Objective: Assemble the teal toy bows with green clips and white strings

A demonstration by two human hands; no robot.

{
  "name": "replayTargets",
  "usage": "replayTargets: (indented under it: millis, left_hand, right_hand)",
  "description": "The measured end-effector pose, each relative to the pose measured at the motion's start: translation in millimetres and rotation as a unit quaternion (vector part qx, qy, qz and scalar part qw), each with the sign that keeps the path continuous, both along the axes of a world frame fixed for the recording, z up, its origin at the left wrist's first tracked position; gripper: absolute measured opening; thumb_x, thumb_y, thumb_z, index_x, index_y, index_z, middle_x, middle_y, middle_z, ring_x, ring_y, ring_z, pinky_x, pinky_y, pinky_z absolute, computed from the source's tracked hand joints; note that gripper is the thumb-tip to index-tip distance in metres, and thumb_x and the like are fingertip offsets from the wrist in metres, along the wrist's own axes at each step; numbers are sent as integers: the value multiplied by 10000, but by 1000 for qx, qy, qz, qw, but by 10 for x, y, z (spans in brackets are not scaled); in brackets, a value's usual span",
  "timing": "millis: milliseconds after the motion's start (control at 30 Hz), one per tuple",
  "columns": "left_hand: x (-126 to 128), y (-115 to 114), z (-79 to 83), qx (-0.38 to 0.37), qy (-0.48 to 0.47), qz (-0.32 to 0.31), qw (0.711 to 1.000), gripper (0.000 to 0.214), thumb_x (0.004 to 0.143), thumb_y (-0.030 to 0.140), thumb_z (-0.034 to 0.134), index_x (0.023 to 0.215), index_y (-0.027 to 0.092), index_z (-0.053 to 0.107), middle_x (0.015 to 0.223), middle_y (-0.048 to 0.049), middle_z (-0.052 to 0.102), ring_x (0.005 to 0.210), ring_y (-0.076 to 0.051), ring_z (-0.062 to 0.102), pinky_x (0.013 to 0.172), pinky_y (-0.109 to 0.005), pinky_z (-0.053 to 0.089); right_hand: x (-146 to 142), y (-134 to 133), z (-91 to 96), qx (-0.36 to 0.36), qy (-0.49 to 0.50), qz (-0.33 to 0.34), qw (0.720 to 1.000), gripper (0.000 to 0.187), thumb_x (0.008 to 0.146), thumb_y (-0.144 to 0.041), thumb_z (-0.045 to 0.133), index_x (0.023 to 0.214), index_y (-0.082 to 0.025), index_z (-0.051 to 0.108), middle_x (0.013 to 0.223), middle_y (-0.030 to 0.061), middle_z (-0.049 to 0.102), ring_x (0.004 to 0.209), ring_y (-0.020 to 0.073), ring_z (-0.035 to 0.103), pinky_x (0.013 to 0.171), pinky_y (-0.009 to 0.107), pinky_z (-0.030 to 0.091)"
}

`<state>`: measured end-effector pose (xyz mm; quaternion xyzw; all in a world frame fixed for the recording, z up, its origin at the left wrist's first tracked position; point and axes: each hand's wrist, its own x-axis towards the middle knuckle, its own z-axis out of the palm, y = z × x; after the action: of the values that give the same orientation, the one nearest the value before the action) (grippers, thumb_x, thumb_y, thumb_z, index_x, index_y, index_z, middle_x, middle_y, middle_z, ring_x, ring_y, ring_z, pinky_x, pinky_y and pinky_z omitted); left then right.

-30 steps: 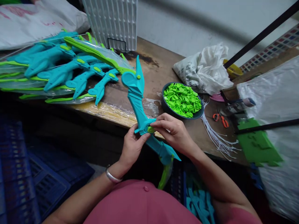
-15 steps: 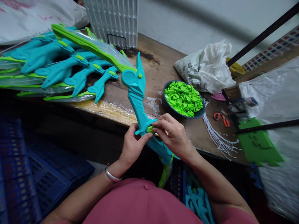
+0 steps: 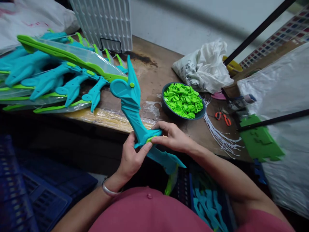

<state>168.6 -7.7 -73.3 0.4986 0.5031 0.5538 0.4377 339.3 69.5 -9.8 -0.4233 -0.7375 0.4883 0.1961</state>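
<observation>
A teal plastic toy bow (image 3: 132,112) with lime-green limbs is held slantwise in front of me, over the table's front edge. My left hand (image 3: 131,156) grips its middle from the left, thumb lying close to a small green plastic piece (image 3: 151,139) set in the bow's centre. From the right, my right hand (image 3: 172,137) clasps the same part, its thumb against the green piece and its fingers behind the bow. The upper green limb (image 3: 72,58) reaches out to the left. Below my hands, the lower limb is partly hidden.
More toy bows (image 3: 48,77) lie piled at the left of the table. A dark bowl (image 3: 169,112) of small green pieces stands to the right, near white strings (image 3: 220,138), orange-handled scissors (image 3: 223,118) and a white sack (image 3: 202,67). Blue crates (image 3: 45,193) sit below.
The green piece now sits flatter in the bow's centre. My right fingers have gone from pinching it to wrapping the bow, thumb on the piece. The bow has turned slightly.
</observation>
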Motion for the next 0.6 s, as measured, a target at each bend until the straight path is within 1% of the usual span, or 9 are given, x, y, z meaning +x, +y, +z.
replayTargets:
  millis: [133,200,233,300,367,433,467,533,600]
  left_hand:
    - [17,20,-28,20,31,21,999,288,851,310,713,1072,142,638,917,-49,706,794,-186,660,738,-283,528]
    - [14,58,-64,10,23,11,1000,304,848,319,728,1079,140,647,940,-56,716,833,-195,668,774,-290,531]
    - [12,81,-87,-3,3,-2,1000,316,848,327,737,1090,141,655,966,-61,725,866,-200,674,806,-294,532]
    - [12,123,-132,-52,-77,-34,995,360,836,348,768,1120,151,667,1025,-66,741,920,-205,684,843,-293,535]
    - [19,150,-170,-125,-194,-58,971,412,802,361,814,1140,174,671,1057,-61,752,915,-202,698,805,-279,555]
    - [22,162,-201,-195,-303,-72,930,411,784,361,837,1126,193,684,1042,-54,764,877,-194,710,730,-257,574]
    - [17,166,-215,-221,-346,-79,908,386,786,365,837,1104,197,698,1022,-52,769,862,-194,716,708,-252,582]
    - [-9,179,-243,-252,-412,-100,870,362,791,412,827,1066,196,730,995,-62,779,872,-218,730,730,-281,609]
    - [-51,201,-255,-269,-460,-113,839,449,758,515,825,1044,177,753,1032,-100,782,933,-283,740,799,-371,635]
  right_hand:
    - [8,16,-1,37,-30,15,999,258,801,-362,750,920,-152,657,774,-15,596,704,125,516,609,226,378]
    - [28,26,-26,56,-35,12,998,245,816,-351,752,931,-152,670,788,-11,612,722,129,535,629,229,388]
    - [37,19,-45,68,-34,2,997,243,820,-351,757,937,-152,679,790,-12,617,723,129,540,634,230,393]
    - [45,-24,-86,99,-35,-34,994,245,823,-347,772,954,-156,694,798,-12,626,722,127,547,641,231,402]
    - [34,-103,-119,149,-41,-76,985,260,821,-352,791,961,-153,698,808,-5,629,721,130,549,643,237,409]
    - [4,-199,-130,207,-44,-86,974,305,823,-387,804,983,-153,691,830,6,631,730,136,555,655,245,424]
    - [-10,-243,-127,228,-36,-70,970,348,827,-416,803,1026,-156,686,861,16,642,749,142,569,669,248,439]
    - [-4,-307,-113,240,2,2,971,429,845,-463,781,1133,-167,666,978,49,680,823,155,616,712,250,479]
    - [106,-307,-107,224,33,74,971,391,893,-465,730,1161,-187,670,1057,56,709,881,154,655,750,241,507]
